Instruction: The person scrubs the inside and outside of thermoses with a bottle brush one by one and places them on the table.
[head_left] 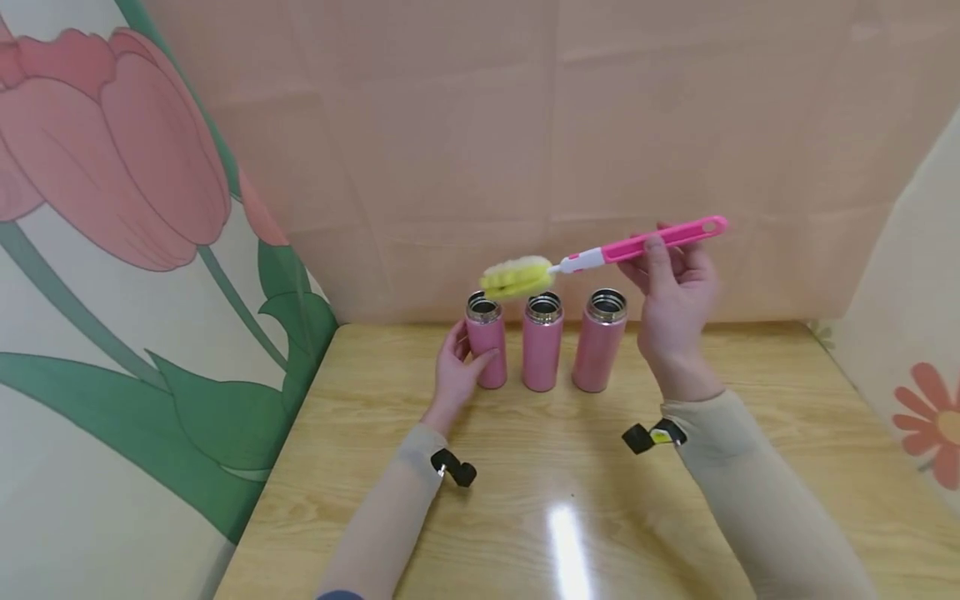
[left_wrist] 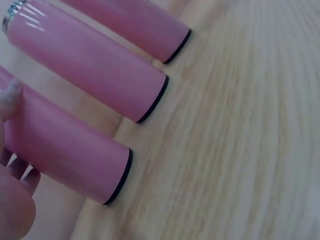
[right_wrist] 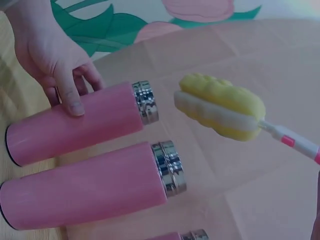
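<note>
Three pink bottles with silver threaded necks stand upright in a row, their mouths uncovered. My left hand [head_left: 453, 377] grips the leftmost bottle [head_left: 491, 335], thumb across the front and fingers round its far side. The middle bottle [head_left: 542, 354] and the right bottle [head_left: 597, 354] stand untouched beside it. With my right hand [head_left: 678, 312] I hold a bottle brush by its pink handle [head_left: 626, 247], raised and nearly level. Its yellow and white sponge head [right_wrist: 220, 107] points left, past the neck of the leftmost bottle in the right wrist view and above the bottles in the head view.
The bottles stand on a wood-grain table [head_left: 517, 475], near its back edge. Behind them hangs a creased pinkish cloth [head_left: 450, 150]. A wall with painted tulips [head_left: 112, 150] borders the left side, and another with a red flower [head_left: 930, 408] the right.
</note>
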